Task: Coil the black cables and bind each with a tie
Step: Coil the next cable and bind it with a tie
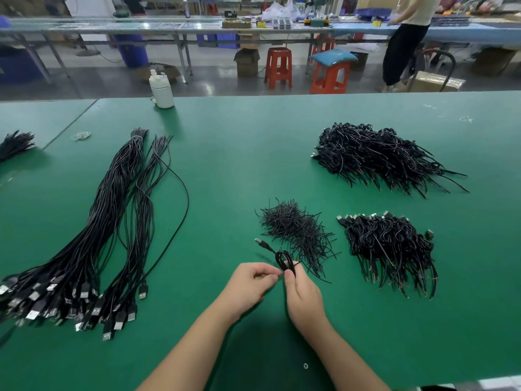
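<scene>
The green felt-topped bench (253, 153) carries long uncoiled glossy black cables (112, 221) at left, feeding the work. Finished bundles (389, 244) lie right. The right hand (303, 297) grips the small coiled black cable (285, 260); the left hand (248, 286) pinches its thin wire tie (279, 275), probably to twist it.

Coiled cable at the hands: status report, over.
Left hand pinching the tie end; right hand gripping the coiled cable. Tie not yet visibly bound. Loose ties pile just beyond; nothing in the way.
</scene>
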